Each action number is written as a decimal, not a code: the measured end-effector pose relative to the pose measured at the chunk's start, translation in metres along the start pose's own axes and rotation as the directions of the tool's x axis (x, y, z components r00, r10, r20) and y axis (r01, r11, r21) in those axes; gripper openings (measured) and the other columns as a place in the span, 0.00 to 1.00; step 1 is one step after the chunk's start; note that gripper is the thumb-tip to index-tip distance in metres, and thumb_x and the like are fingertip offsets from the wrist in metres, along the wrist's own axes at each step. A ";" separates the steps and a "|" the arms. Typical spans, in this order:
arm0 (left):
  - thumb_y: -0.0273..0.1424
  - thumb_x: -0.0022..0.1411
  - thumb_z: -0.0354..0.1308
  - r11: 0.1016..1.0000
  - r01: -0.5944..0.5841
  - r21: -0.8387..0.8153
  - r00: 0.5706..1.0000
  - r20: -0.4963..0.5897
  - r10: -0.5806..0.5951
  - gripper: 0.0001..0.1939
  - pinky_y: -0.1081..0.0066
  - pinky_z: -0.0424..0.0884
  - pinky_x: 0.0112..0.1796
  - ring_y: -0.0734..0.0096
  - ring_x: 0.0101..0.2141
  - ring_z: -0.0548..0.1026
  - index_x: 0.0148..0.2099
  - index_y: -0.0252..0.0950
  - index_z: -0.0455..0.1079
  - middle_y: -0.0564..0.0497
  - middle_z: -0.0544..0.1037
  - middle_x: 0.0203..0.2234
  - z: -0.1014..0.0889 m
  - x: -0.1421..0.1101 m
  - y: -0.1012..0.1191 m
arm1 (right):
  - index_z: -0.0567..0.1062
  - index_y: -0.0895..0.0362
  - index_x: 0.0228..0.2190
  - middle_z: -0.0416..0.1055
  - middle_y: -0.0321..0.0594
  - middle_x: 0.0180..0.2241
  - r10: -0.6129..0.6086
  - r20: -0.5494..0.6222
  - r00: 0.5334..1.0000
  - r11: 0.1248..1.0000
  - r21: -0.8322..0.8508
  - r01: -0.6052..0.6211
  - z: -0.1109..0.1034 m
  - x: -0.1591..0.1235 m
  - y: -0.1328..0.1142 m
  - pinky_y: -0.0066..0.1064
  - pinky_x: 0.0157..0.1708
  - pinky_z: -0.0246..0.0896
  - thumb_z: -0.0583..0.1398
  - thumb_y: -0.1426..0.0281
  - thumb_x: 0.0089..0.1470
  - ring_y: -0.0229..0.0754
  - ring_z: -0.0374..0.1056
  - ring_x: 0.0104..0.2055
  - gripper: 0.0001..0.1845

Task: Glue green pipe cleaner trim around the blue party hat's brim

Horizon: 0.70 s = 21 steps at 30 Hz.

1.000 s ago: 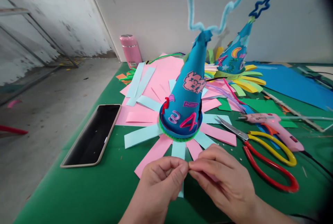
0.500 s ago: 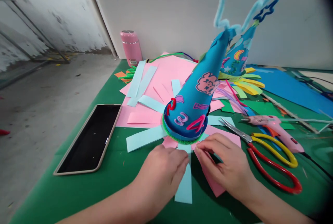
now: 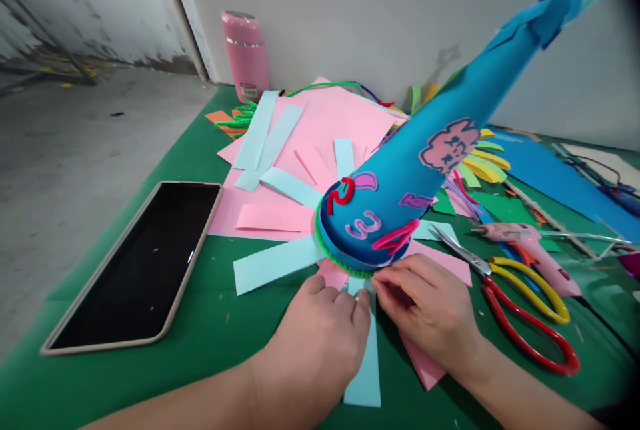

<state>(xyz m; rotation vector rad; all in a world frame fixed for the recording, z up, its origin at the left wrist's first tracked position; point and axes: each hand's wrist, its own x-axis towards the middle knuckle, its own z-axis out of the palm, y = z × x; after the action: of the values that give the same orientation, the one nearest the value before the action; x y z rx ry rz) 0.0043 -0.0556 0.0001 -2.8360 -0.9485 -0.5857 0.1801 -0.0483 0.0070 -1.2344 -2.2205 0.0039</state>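
A blue cone-shaped paper party hat (image 3: 450, 107) leans to the right, with coloured numbers and cut-out shapes on it. Green fuzzy trim (image 3: 345, 269) runs along its rim, and light blue (image 3: 367, 377) and pink paper strips (image 3: 425, 363) fan out from its base. My left hand (image 3: 325, 343) is closed over the near light blue strip, just below the rim; its thumb is mostly hidden. Beside it, my right hand (image 3: 425, 307) pinches at the rim's near edge, above a pink strip. What lies between those fingertips is too small to make out.
A phone (image 3: 135, 270) lies at left, and a pink bottle (image 3: 245, 57) stands at the back. Scissors (image 3: 500, 290) with red and yellow handles and a pink glue gun (image 3: 535, 250) lie at right. Pink paper sheets (image 3: 320, 117) lie behind the hat.
The hat now leans further right and looks larger as the view has moved closer. Both hands stay at the near rim; the left fingers have closed in towards the right hand.
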 end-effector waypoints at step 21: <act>0.18 0.51 0.45 1.000 0.000 0.019 1.000 -0.017 0.000 0.17 0.64 0.62 0.21 0.65 0.17 0.69 0.43 0.23 0.65 0.51 0.70 0.17 0.005 -0.001 0.001 | 0.73 0.58 0.28 0.70 0.38 0.26 0.035 -0.009 0.999 0.999 -0.026 -0.036 0.004 -0.001 -0.001 0.29 0.28 0.60 0.60 0.74 0.49 0.36 0.63 0.29 0.01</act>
<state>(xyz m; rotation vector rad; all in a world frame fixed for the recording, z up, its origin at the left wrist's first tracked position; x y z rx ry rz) 0.0056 -0.0557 -0.0053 -2.8102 -0.9464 -0.5966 0.1779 -0.0486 0.0028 -1.2857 -2.1973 -0.0172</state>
